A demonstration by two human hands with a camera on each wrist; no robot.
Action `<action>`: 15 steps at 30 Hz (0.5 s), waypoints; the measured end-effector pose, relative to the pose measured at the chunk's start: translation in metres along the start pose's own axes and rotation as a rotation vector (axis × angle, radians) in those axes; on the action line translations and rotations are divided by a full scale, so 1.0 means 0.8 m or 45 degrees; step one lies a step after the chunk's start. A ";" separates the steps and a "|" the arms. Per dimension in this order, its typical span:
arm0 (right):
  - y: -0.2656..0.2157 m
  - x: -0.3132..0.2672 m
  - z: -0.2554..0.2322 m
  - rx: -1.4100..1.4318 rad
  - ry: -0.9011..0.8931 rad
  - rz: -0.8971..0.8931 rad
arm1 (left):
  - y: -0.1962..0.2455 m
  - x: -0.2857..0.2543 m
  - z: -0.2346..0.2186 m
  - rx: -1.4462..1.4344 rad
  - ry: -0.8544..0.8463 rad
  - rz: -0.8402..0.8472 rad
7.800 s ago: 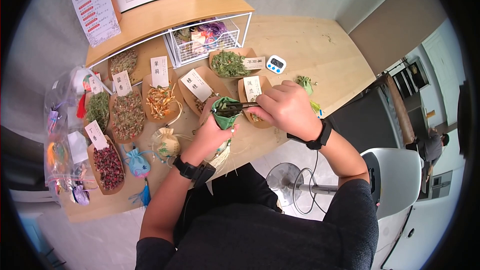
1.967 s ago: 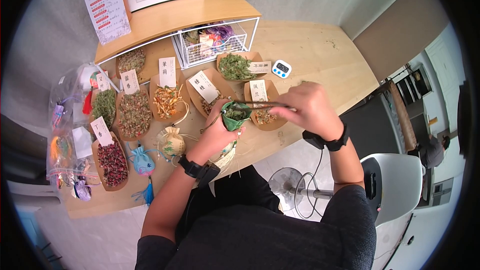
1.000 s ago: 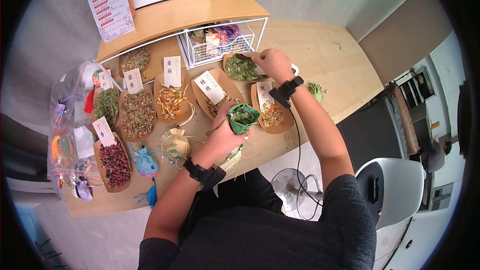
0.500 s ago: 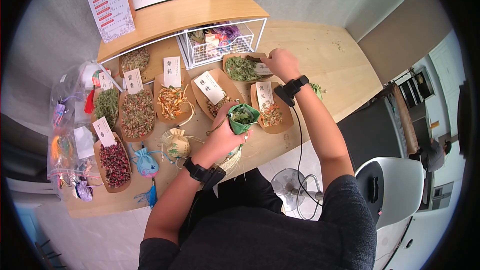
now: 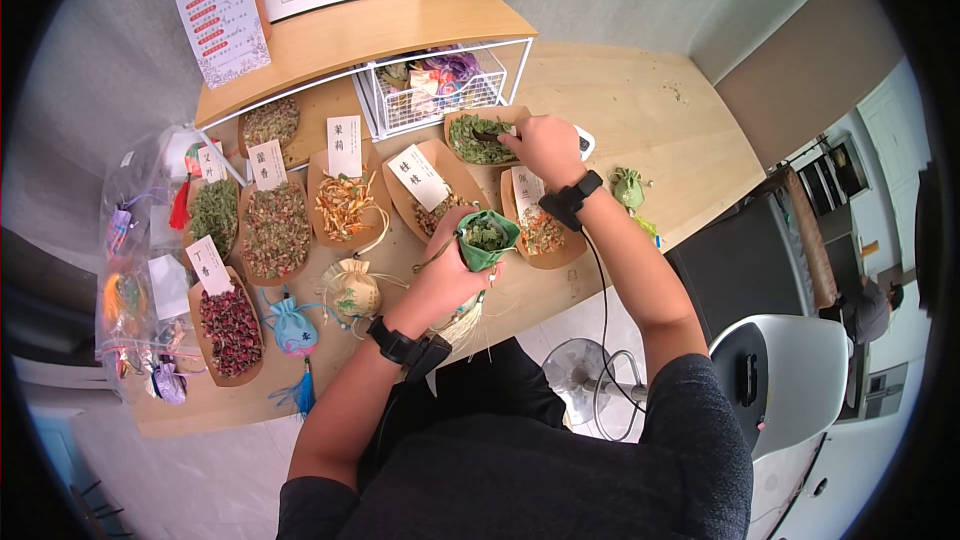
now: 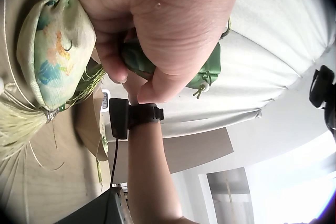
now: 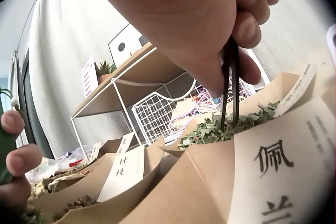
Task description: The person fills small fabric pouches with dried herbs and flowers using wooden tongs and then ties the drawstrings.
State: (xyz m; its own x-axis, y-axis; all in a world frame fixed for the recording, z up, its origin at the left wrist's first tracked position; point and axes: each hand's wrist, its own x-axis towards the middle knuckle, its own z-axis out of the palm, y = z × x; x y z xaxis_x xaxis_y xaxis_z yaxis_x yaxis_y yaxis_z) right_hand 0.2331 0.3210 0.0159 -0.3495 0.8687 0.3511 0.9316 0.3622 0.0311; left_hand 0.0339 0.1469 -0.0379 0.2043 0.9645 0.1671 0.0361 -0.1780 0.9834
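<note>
The left hand (image 5: 445, 280) grips a small green pouch (image 5: 489, 256), its mouth facing up with green leaves inside. In the left wrist view the fingers of that hand (image 6: 163, 29) curl round the green cloth (image 6: 137, 58). Dark tweezers (image 7: 229, 85) are pinched in the right hand (image 7: 210, 29), their tips down in the green leaves (image 7: 210, 130) of a paper tray. The head view has the right hand (image 5: 550, 150) above that tray's right part, beside the leaves (image 5: 480, 138). A cream pouch with a tassel (image 6: 55, 50) lies beside the left hand.
Several paper trays with labels, among them red buds (image 5: 232, 332) and orange petals (image 5: 341, 206), stand leftward. A wire basket (image 5: 440, 100) sits under the wooden shelf (image 5: 370, 30). Blue pouch (image 5: 293, 327), light green pouch (image 5: 628, 187) and white timer (image 5: 585, 143) lie on the table (image 5: 620, 90).
The right hand has moved from the green pouch to the leaf tray with the tweezers, and shifted slightly left and down within the last half second. The left hand keeps its grip on the pouch.
</note>
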 end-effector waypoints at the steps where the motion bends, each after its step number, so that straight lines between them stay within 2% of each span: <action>1: -0.001 -0.001 0.001 -0.009 0.016 -0.007 | -0.002 0.000 0.000 -0.011 -0.001 -0.002; 15: 0.013 -0.011 0.006 0.039 0.191 -0.048 | -0.002 0.001 -0.001 0.046 0.009 0.006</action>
State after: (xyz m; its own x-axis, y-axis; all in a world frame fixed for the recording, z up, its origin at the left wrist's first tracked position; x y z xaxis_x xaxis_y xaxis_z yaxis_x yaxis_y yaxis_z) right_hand 0.2450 0.3186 0.0090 -0.3632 0.7948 0.4863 0.9137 0.4059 0.0190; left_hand 0.0330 0.1479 -0.0395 0.1978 0.9650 0.1721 0.0709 -0.1892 0.9794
